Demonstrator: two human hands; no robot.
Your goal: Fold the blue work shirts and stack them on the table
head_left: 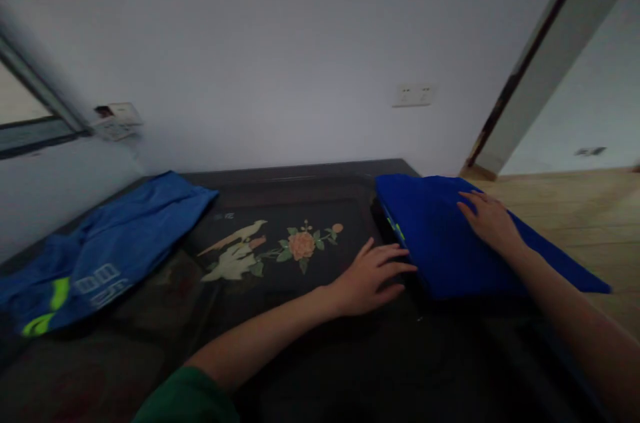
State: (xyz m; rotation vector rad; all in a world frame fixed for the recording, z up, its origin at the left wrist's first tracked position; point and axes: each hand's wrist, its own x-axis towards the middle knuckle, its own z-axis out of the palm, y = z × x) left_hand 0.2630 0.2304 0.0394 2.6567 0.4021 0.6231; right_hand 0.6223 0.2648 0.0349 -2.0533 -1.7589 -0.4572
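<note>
A bright blue folded cloth (430,236), perhaps a garment, lies at the right end of the dark table, with its right corner reaching out past the edge. My right hand (490,218) rests on top of it, fingers spread and flat. Beside the cloth's left edge is my left hand (373,278), palm down and fingers apart, its fingertips close to the fold; whether they touch it I cannot tell. Neither hand grips anything. Yellow-green bits show under the cloth's left edge.
The dark table (320,193) bears an inlaid bird and flower picture. A second blue garment (130,236) with white lettering and yellow-green patches lies at the left. A wall socket (414,95) sits behind the table. Wooden floor (575,210) shows at the right.
</note>
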